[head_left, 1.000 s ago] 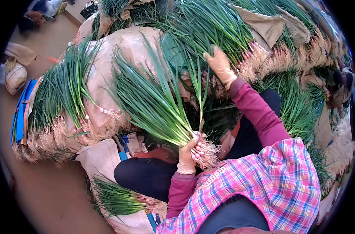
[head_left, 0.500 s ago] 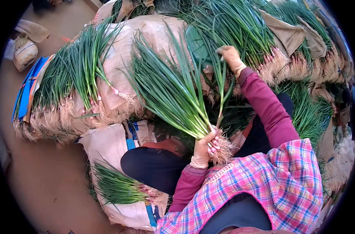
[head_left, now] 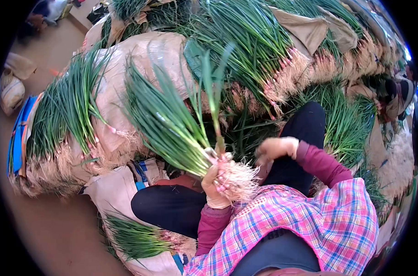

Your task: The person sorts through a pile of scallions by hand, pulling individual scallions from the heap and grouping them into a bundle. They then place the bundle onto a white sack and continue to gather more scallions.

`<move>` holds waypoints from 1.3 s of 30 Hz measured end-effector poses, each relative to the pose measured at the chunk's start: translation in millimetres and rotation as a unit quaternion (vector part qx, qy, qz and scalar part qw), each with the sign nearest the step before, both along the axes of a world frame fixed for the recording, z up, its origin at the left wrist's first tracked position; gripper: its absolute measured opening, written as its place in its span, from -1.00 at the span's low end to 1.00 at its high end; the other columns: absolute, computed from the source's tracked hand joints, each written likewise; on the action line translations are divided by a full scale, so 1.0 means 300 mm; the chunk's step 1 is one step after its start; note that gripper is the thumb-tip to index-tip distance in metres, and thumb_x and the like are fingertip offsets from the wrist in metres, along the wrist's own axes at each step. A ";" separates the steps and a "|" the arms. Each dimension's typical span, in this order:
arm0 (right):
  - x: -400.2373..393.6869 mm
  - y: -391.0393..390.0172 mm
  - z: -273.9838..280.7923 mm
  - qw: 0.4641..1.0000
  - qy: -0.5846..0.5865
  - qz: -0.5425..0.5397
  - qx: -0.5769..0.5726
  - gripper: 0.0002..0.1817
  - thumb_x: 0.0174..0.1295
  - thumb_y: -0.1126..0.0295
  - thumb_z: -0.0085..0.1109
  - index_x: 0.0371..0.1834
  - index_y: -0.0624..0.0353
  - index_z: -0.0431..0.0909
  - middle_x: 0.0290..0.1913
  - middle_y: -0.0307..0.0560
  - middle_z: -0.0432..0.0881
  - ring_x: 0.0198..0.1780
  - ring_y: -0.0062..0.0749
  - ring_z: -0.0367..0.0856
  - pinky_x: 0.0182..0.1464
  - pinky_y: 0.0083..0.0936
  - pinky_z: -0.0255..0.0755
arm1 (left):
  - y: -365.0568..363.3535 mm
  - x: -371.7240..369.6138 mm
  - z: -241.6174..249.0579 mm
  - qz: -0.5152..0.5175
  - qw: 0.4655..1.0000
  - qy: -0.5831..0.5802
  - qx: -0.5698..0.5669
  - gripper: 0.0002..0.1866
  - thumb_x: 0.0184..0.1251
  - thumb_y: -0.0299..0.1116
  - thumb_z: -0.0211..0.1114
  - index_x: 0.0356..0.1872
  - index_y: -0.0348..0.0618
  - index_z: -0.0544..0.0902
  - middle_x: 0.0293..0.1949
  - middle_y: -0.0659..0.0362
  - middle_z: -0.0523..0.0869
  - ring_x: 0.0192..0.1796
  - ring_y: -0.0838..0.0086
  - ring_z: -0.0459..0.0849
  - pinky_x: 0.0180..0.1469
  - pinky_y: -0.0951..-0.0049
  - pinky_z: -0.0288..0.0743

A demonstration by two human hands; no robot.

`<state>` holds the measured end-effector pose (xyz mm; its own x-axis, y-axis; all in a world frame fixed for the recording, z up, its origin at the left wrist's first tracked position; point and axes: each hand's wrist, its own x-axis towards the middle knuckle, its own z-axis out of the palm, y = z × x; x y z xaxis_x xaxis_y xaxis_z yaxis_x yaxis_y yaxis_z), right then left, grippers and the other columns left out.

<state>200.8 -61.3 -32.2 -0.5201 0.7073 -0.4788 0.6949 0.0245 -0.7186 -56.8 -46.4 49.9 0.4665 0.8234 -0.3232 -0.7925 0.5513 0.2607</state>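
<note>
My left hand (head_left: 212, 187), in a pale glove, is closed around a bunch of green onions (head_left: 181, 133) just above their bulbs. The leaves fan up and to the left, and the pale, hairy roots (head_left: 238, 179) spread out to the right of my grip. One tuft of leaves stands more upright than the others. My right hand (head_left: 277, 149), also gloved, is just right of the roots, over my right knee, its fingers smeared by motion.
More green onions (head_left: 64, 110) lie on a sack-covered heap (head_left: 158, 46) at the left, and a larger pile (head_left: 250, 41) extends at the back right. A small bunch (head_left: 135, 237) rests on a sack by my left knee. Loose onions (head_left: 346, 119) lie at the right.
My right hand has come down from the leaf tips to beside the roots. My left hand still holds the bunch, now turned with its roots more to the right. The view has shifted slightly.
</note>
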 end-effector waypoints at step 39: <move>-0.271 0.179 -0.060 0.632 0.512 -0.574 -0.093 -0.75 0.38 0.29 0.09 -0.14 0.29 0.57 -0.47 -0.29 0.52 -0.55 -0.64 0.41 -0.50 -0.67 0.36 | 0.019 -0.001 -0.149 -0.147 0.983 0.105 0.022 -0.55 0.25 -0.42 0.24 0.14 -0.40 0.45 -0.36 0.20 0.55 -0.53 0.75 0.44 -0.58 0.75 0.38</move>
<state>119.5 -7.6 -50.0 0.1801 0.8809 -0.4377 -0.6549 -0.2246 -0.7215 -57.1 -40.5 5.3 0.6132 0.6781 -0.4051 -0.5272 0.7333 0.4293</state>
